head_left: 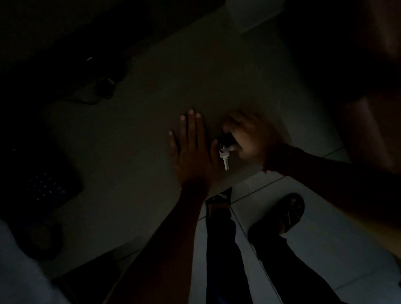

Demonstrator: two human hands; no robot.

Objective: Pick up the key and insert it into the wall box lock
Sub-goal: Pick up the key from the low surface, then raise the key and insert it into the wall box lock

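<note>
The scene is very dark. My left hand (pixel 191 148) lies flat with fingers spread against the pale wall box surface (pixel 139 124). Just to its right my right hand (pixel 249 137) is closed around a dark key head at a small dark lock (pixel 224 139). A second silver key (pixel 224 158) hangs down from the ring below the lock, between my two hands. Whether the gripped key sits inside the lock is hidden by my fingers.
Below, my legs in dark trousers and sandals (pixel 288 213) stand on a pale tiled floor (pixel 322 237). A dark brown panel (pixel 394 73) rises at the right. Dark cables (pixel 100 88) and a dark shape sit at the upper left.
</note>
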